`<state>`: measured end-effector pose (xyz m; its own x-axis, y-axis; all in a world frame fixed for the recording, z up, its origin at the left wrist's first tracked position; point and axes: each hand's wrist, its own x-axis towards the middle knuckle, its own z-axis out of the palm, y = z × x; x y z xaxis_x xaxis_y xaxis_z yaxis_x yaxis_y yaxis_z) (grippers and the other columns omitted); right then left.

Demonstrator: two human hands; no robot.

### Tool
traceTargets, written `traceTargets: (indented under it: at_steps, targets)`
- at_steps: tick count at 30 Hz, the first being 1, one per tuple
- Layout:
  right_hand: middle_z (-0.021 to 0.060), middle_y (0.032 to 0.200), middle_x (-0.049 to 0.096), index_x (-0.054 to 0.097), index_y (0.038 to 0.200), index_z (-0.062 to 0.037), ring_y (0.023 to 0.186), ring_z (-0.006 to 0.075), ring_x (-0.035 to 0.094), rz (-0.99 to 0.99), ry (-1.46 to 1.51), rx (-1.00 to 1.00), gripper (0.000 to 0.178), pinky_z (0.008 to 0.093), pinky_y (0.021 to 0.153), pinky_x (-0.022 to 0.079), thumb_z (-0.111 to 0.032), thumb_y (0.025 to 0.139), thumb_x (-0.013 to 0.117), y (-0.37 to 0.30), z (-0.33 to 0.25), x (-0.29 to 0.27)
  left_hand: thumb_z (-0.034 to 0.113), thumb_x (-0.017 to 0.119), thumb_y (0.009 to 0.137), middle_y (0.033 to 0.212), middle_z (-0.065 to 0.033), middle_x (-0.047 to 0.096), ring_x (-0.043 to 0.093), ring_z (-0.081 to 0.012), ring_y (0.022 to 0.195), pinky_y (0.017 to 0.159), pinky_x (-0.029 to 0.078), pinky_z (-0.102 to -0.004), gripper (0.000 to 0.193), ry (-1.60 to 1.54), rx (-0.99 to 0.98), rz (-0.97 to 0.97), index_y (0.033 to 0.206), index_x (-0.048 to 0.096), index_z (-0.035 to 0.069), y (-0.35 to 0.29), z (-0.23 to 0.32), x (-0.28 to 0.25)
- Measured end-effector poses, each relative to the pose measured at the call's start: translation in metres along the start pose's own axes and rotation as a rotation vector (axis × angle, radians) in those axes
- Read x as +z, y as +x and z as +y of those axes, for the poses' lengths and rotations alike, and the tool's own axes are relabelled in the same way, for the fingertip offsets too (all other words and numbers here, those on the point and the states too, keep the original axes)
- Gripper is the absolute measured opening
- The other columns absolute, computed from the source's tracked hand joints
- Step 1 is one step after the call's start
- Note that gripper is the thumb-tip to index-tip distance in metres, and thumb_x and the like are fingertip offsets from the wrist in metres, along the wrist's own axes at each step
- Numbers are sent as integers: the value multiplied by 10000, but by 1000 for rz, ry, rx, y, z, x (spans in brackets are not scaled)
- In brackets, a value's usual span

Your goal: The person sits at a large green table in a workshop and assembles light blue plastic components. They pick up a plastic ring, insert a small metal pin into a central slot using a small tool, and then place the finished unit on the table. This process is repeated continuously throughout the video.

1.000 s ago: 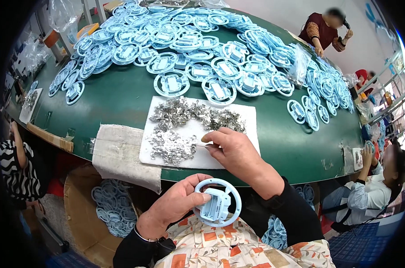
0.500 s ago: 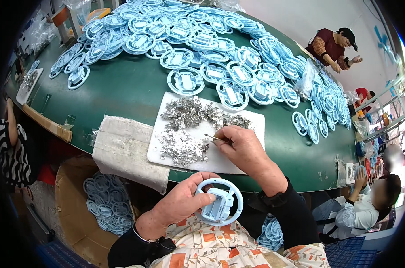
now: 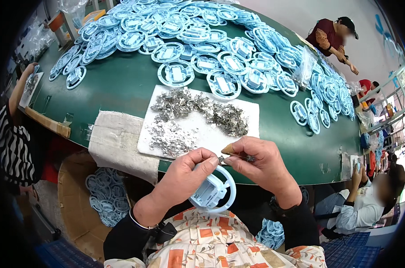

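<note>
Holding a light-blue plastic ring part (image 3: 208,193) just off the near edge of the green desk (image 3: 296,156), the left hand (image 3: 182,175) keeps its thumb and forefinger pinched together above it. The right hand (image 3: 266,169) grasps a thin tool (image 3: 239,156) between thumb and fingers, its fingertips close to the left ones at a small metal bit (image 3: 221,159); which fingers bear that bit I cannot tell. Beyond, a white board (image 3: 200,130) carries loose metal pieces (image 3: 171,137), beside a pale cloth (image 3: 117,138)

Clear plastic bag (image 3: 304,71), capped co-worker (image 3: 326,35)
</note>
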<state>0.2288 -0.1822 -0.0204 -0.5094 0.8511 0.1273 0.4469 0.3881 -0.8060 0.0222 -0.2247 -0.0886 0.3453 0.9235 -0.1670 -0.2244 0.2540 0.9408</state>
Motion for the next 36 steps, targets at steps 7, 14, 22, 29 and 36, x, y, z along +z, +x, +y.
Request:
traceTargets:
  at_steps: [7, 14, 22, 29, 36]
  targets:
    - [15, 723, 623, 696, 922, 13, 645, 44, 502, -13, 378, 346, 100, 228, 569, 429, -77, 889, 724, -15, 13, -7, 256, 584, 1042, 865, -46, 707, 605, -75, 754, 678, 512, -278, 273, 344, 127, 71, 1128, 662, 9, 1, 13, 20]
    - [43, 786, 662, 685, 895, -3, 614, 82, 580, 147, 62, 36, 77, 244, 552, 463, -32, 845, 737, -33, 25, 5, 181, 498, 1066, 883, -23, 684, 604, -49, 730, 647, 513, -229, 324, 368, 27, 81, 1274, 611, -41, 12, 6, 17]
    - [63, 781, 655, 682, 877, -26, 600, 148, 610, 174, -65, -79, 97, 273, 547, 487, 8, 801, 732, -29, 34, 14, 205, 506, 1061, 807, -58, 685, 628, -84, 642, 557, 546, -267, 346, 568, 101, 125, 1249, 626, -59, 25, -5, 11]
    - [75, 752, 638, 679, 876, -39, 611, 208, 631, 175, -129, -100, 122, 313, 555, 509, -5, 789, 757, -23, 41, 21, 203, 502, 1059, 817, -86, 700, 656, -107, 651, 553, 575, -277, 353, 617, 77, 124, 1240, 631, -71, 31, -9, 8]
    - [96, 767, 609, 660, 951, -57, 654, 268, 636, 160, -338, -167, 132, 362, 565, 505, -35, 841, 731, -24, 34, 24, 175, 496, 1049, 839, -105, 718, 674, -114, 670, 546, 578, -283, 338, 624, 24, 120, 1225, 640, -76, 35, -7, 6]
